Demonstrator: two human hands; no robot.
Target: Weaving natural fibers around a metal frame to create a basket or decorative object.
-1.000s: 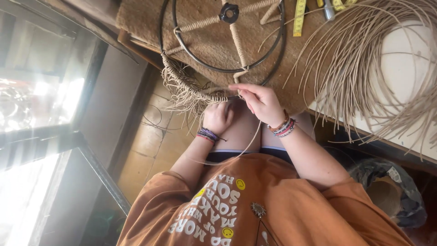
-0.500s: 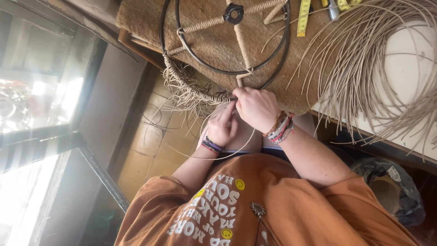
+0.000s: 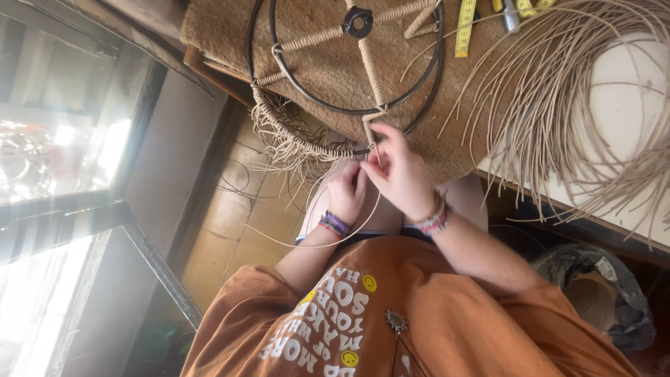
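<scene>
A black metal ring frame (image 3: pixel 259 49) with fibre-wrapped spokes and a dark hub (image 3: pixel 361 21) lies on a brown woven mat (image 3: pixel 223 28). Pale fibre is wound along its near rim, leaving a loose fringe (image 3: pixel 283 143). My left hand (image 3: pixel 345 192) and my right hand (image 3: pixel 403 174) meet at the rim where a spoke ends. Both pinch a thin fibre strand (image 3: pixel 314 244) that loops down below my wrists. Bead bracelets sit on both wrists.
A large fan of loose pale strands (image 3: pixel 579 105) covers the white table to the right. A yellow tape measure (image 3: pixel 464 28) and small tools (image 3: pixel 509 14) lie at the top. A dark bag holding a basket (image 3: pixel 600 300) sits lower right. Glass panels (image 3: pixel 63 139) stand left.
My hands have drawn closer together at the rim. The strand now hangs in a wide loop under my wrists. The ring frame sits slightly lower in view.
</scene>
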